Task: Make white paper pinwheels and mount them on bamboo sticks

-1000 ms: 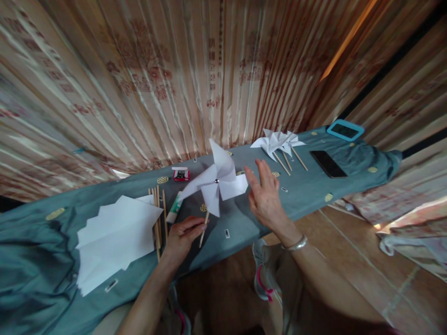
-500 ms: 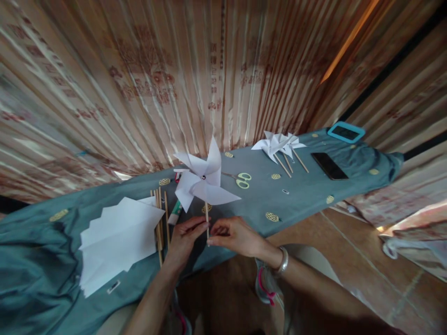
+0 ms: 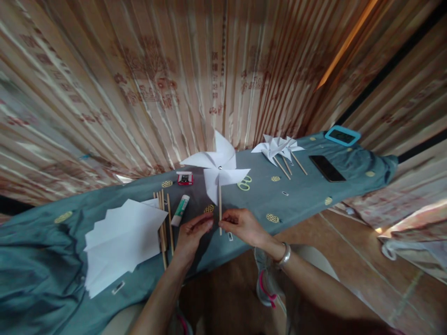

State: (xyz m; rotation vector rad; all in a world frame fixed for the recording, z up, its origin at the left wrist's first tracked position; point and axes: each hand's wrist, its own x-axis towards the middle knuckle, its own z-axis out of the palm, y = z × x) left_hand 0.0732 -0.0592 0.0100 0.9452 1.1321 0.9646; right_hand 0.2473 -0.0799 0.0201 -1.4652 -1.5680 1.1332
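A white paper pinwheel (image 3: 220,170) on a thin wooden stick stands upright in front of me, a small shiny pin at its centre. My right hand (image 3: 242,225) pinches the lower part of the stick between thumb and fingers. Just left of the stick is my left hand (image 3: 193,232), its fingers loosely apart and a small gap from the stick. Beside it lies a glue stick (image 3: 180,210) with a green label. Behind the pinwheel, pale green scissors (image 3: 244,183) are partly covered by a paper blade.
On the cloth-covered table (image 3: 300,204) lie white paper sheets (image 3: 122,242), several wooden sticks (image 3: 170,218) and a small red box (image 3: 185,178). Further right are finished pinwheels (image 3: 277,148), a dark phone (image 3: 327,168) and a blue-framed device (image 3: 342,135). A curtain (image 3: 195,83) hangs behind.
The pinwheel has moved right with my right hand, and its blades have turned. My left hand has come off the stick. The red box and glue stick are now uncovered.
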